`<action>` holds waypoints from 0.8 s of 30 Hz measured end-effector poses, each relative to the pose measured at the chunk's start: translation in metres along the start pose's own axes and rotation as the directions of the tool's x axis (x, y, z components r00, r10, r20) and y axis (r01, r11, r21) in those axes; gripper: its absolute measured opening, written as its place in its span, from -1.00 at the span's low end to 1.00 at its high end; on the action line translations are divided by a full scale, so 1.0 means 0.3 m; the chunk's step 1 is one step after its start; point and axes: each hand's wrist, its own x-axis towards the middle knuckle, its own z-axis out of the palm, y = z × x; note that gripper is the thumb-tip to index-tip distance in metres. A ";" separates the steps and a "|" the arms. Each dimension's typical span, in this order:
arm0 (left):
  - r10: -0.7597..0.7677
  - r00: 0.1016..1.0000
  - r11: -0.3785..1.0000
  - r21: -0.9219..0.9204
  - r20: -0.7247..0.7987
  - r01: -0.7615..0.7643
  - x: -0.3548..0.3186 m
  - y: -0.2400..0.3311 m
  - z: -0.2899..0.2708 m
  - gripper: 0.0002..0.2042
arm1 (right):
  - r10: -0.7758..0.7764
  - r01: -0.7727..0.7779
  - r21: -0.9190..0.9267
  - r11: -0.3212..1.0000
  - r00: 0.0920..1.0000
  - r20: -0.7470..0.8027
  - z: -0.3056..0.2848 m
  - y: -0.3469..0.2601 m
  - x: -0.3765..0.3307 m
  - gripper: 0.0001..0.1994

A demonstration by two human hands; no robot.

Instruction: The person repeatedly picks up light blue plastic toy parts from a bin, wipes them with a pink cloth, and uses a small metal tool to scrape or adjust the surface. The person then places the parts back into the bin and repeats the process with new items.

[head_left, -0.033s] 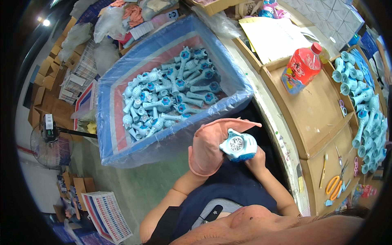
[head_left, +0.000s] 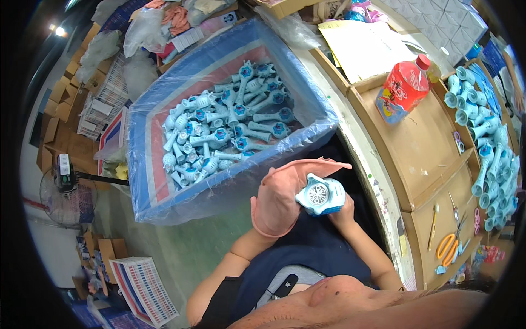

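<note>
A light-blue plastic toy head [head_left: 319, 195] with a round, pierced silver-white disc and small pointed corners is held in front of my body. My right hand [head_left: 343, 214] grips its lower right side, fingers partly hidden behind it. A salmon-pink cloth mitt or wrap [head_left: 276, 200] covers my left hand and touches the toy's left side; its loose edge rises behind the toy. My left fingers are hidden inside the cloth. Ahead, a large blue, white and red bin [head_left: 147, 193], lined with clear plastic, holds many similar light-blue wand-shaped toys [head_left: 219, 135].
To the right, a workbench with cardboard trays [head_left: 402, 148] carries a red-capped bottle [head_left: 404, 89], orange-handled scissors [head_left: 447, 249], a brush [head_left: 433, 227] and piled light-blue handles [head_left: 496, 159]. On the left stand a fan [head_left: 68, 189] and a striped box [head_left: 143, 290].
</note>
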 end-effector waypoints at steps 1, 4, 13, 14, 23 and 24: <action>-0.018 1.000 0.990 -0.137 0.023 0.021 0.004 0.020 0.013 -0.49 | -0.018 0.018 -0.008 1.000 0.999 -0.027 0.019 0.023 -0.004 -0.73; 0.018 0.997 0.837 -0.546 0.070 0.023 0.023 0.029 0.048 -0.44 | -0.066 0.065 -0.021 0.998 0.994 -0.090 0.052 0.064 -0.004 -0.76; 0.020 0.995 0.957 -0.290 0.093 0.007 -0.036 -0.086 0.038 -0.58 | -0.054 0.032 -0.128 0.991 0.984 -0.168 -0.003 0.020 0.018 -0.81; -0.079 0.996 0.964 -0.251 0.046 0.088 -0.054 -0.091 0.050 -0.42 | -0.051 0.026 -0.137 0.990 0.981 -0.185 -0.004 0.020 0.022 -0.81; 0.228 0.974 0.972 -0.054 0.015 -0.227 -0.032 -0.127 -0.006 -0.87 | -0.059 0.060 -0.140 0.988 0.998 0.011 -0.069 -0.058 0.022 -0.76; 0.184 0.979 0.982 -0.060 0.091 -0.179 -0.022 -0.126 -0.036 -0.87 | -0.015 0.027 -0.099 0.995 0.993 0.115 -0.094 -0.086 0.019 -0.75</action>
